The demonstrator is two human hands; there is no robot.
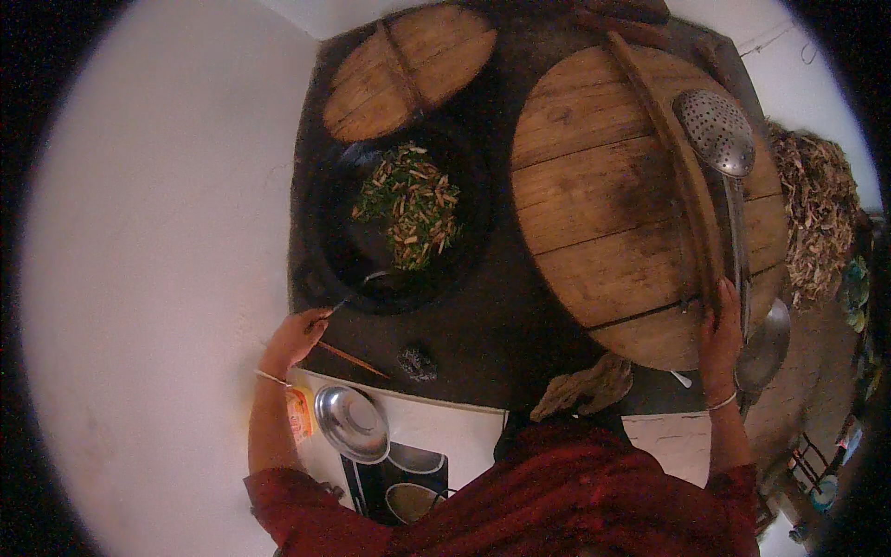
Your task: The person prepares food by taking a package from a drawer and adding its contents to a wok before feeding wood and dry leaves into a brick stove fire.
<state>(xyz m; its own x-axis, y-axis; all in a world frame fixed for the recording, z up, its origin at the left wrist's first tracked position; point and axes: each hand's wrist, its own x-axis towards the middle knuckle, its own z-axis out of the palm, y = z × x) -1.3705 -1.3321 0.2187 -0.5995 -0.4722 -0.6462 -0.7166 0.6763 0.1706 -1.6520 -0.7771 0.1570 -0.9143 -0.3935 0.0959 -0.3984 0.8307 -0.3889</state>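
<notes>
My left hand (299, 338) holds the handle of a metal spatula or ladle (341, 303), whose head reaches into a dark wok (348, 244). Chopped green vegetables mixed with pale strips (414, 209) lie heaped in the wok, mostly toward its far right side. Close to that hand, thin wooden chopsticks (353, 359) rest on the stove top. My right hand (722, 341) is around the near end of the wooden bar handle (668, 139) of a large round plank lid (592, 188). Right beside it runs the long handle of a perforated metal skimmer (717, 132) lying on the lid.
A smaller wooden lid (411, 69) leans behind the wok. A scouring pad (418, 362) and a crumpled cloth (588, 386) lie at the stove's front edge. Below left is a metal bowl (353, 423). To the right are a metal ladle (762, 348) and dry leaves (818, 216).
</notes>
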